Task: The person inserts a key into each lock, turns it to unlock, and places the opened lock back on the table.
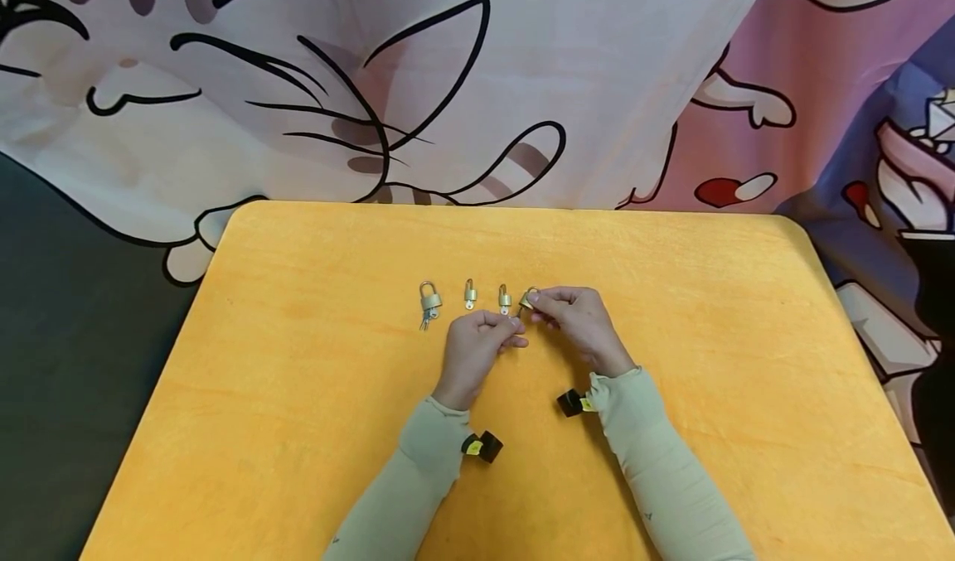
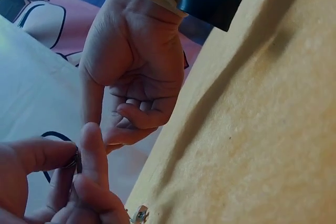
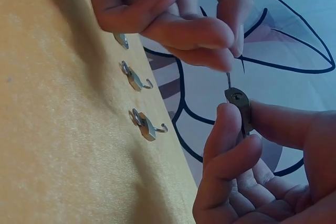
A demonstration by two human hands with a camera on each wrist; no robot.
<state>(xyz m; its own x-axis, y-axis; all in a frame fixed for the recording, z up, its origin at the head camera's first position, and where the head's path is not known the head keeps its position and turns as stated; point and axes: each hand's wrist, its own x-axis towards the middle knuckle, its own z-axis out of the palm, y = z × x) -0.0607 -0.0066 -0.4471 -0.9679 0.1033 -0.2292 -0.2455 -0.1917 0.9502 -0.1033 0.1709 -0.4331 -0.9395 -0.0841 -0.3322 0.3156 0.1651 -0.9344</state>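
My right hand (image 1: 582,327) pinches a small brass padlock (image 3: 240,109) between thumb and fingers, above the table. The padlock's keyhole face shows in the right wrist view. Close beside it, my left hand (image 1: 472,350) pinches a thin metal key (image 3: 229,80), seen edge-on and mostly covered by the fingertips. The key's tip is at the padlock's bottom end; whether it enters the keyhole I cannot tell. Left of the held padlock, a larger padlock (image 1: 430,302) with keys and two smaller padlocks, one in the middle (image 1: 470,293) and one nearer (image 1: 505,299), lie in a row.
The yellow table (image 1: 298,428) has rounded far corners. Behind its far edge hangs a cartoon-printed cloth (image 1: 597,72). Black wrist devices sit on both sleeves, one at the left (image 1: 489,446) and one at the right (image 1: 570,403).
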